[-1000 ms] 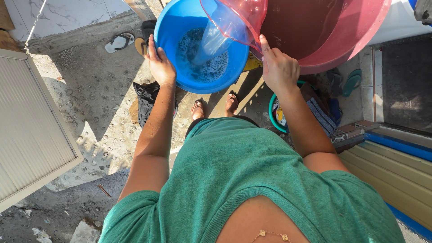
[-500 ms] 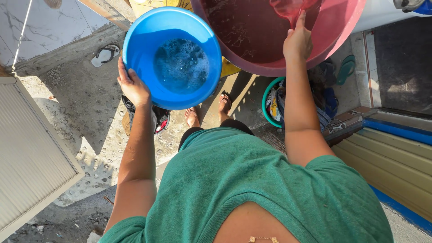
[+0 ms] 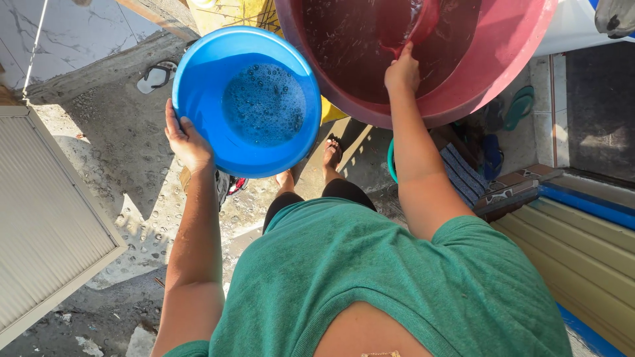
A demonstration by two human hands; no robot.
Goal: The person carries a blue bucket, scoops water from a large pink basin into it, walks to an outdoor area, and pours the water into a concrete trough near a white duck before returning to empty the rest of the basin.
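No packages, labels or signs were readable; only a yellow slab-like thing [image 3: 231,13] showed at the top edge between the two tubs, kind unclear. We held the blue plastic basin [image 3: 246,99] up off the ground with our left hand [image 3: 187,141], palm and fingers wrapped on its lower-left rim. Round, smooth, glossy, with shallow soapy water and bubbles at the bottom. Our right hand [image 3: 401,70] was closed on the handle of a translucent red plastic dipper [image 3: 417,26], which was down inside the big maroon tub [image 3: 503,53], just right of the basin, rims nearly touching. Tub inside looked wet and dark. Below the basin we saw our bare feet in sandals [image 3: 333,152] on rough pebbled concrete [image 3: 126,158]. A grey flip-flop [image 3: 155,76] lay near the marble-look tiles, top left. A teal basin [image 3: 391,162] of striped cloth sat under our right forearm. Corrugated panel [image 3: 46,218] on the left.
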